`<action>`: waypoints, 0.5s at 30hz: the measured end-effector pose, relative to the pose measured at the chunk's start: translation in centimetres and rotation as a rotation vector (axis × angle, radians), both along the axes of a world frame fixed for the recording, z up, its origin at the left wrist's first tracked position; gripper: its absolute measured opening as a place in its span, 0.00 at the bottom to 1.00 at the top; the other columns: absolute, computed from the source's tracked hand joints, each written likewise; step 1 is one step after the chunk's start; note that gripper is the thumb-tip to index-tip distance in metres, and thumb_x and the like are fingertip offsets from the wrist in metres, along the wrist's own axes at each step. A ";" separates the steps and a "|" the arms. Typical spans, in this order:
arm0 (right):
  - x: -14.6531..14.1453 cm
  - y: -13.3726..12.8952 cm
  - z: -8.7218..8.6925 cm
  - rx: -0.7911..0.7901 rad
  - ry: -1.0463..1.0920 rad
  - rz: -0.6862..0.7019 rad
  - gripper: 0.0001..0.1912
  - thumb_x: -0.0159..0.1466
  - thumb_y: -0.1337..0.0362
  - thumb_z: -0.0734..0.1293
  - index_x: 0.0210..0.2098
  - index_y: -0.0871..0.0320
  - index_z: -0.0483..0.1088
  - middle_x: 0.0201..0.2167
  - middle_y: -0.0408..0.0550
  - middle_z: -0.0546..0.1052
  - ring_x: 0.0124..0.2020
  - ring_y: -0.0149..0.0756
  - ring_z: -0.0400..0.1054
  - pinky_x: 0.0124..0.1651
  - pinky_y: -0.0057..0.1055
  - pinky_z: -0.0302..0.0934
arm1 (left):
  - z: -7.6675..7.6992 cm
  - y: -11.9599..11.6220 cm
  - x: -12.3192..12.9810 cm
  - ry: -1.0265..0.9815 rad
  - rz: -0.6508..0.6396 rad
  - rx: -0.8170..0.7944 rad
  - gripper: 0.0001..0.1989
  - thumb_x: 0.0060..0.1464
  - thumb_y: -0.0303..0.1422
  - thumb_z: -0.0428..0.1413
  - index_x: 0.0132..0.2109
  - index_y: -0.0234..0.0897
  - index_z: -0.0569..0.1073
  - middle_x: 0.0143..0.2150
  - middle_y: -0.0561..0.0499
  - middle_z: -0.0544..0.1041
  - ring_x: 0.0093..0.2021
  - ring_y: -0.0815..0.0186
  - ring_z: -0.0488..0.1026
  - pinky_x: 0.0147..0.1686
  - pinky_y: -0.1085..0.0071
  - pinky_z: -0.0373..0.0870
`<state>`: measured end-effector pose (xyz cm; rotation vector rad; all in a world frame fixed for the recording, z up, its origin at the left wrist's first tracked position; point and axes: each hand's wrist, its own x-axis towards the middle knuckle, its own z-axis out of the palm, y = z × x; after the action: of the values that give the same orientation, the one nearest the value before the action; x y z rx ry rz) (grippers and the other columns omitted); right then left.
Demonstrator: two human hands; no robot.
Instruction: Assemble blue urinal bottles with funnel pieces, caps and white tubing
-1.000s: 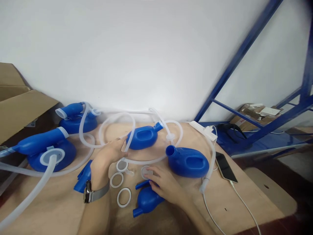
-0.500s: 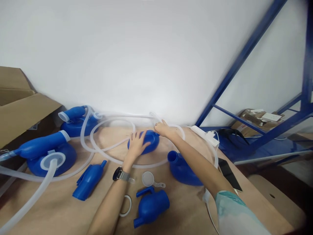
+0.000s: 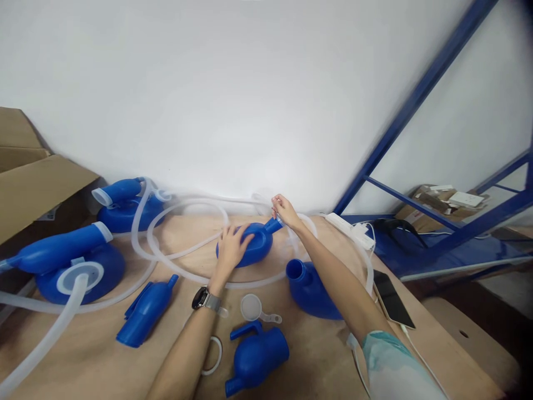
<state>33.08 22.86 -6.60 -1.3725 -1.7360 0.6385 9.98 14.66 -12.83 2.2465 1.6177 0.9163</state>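
A blue plastic bottle lies on the wooden table, its neck pointing up and to the right. Spread over the bottle's left side is my left hand, fingers apart, a watch on the wrist. At the mouth of the neck, my right hand has its fingers bent together around something small that I cannot make out. A clear lid with a strap and a blue spouted part with a handle lie nearer to me. Another blue bottle sits beneath my right forearm.
Clear tubing coils around the bottle. At left are blue bottles with hoses, a loose blue part and a cardboard box. A white ring lies near my left forearm. A phone and power strip are at right.
My right hand has moved slightly up and right, and the bottle's neck now shows below it. My left hand stays on the bottle. The view has shifted slightly.
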 end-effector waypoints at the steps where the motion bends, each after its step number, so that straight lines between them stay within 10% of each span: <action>1: 0.0 0.4 -0.1 0.000 0.039 -0.029 0.19 0.74 0.44 0.54 0.35 0.50 0.55 0.20 0.32 0.59 0.21 0.32 0.64 0.33 0.30 0.67 | -0.1 0.0 0.1 -0.012 0.017 0.007 0.22 0.71 0.44 0.51 0.67 0.49 0.74 0.57 0.40 0.75 0.62 0.47 0.64 0.61 0.51 0.64; 8: 6.0 1.2 1.6 -0.011 0.076 -0.223 0.24 0.73 0.39 0.54 0.32 0.50 0.59 0.15 0.29 0.47 0.19 0.31 0.46 0.35 0.33 0.67 | -0.3 0.0 -1.1 -0.077 0.008 0.051 0.21 0.72 0.42 0.49 0.65 0.48 0.76 0.54 0.42 0.77 0.58 0.50 0.66 0.63 0.54 0.64; 12: 8.9 -0.7 2.5 -0.123 -0.111 -0.124 0.22 0.65 0.43 0.70 0.29 0.55 0.69 0.16 0.38 0.65 0.23 0.34 0.61 0.44 0.39 0.68 | -0.4 0.4 -1.3 -0.086 -0.060 0.057 0.21 0.72 0.42 0.50 0.64 0.47 0.77 0.52 0.42 0.77 0.57 0.50 0.66 0.64 0.55 0.64; 15: 8.2 -2.3 2.8 -0.149 -0.256 0.026 0.17 0.61 0.49 0.75 0.34 0.57 0.78 0.36 0.53 0.82 0.41 0.43 0.73 0.56 0.41 0.63 | -0.4 0.9 -1.6 -0.096 -0.099 0.063 0.21 0.72 0.42 0.50 0.64 0.45 0.77 0.52 0.42 0.78 0.58 0.50 0.66 0.65 0.55 0.63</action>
<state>41.33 20.58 -3.84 -1.5947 -1.9418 0.6398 8.40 15.52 -13.24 2.2637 1.4424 1.0463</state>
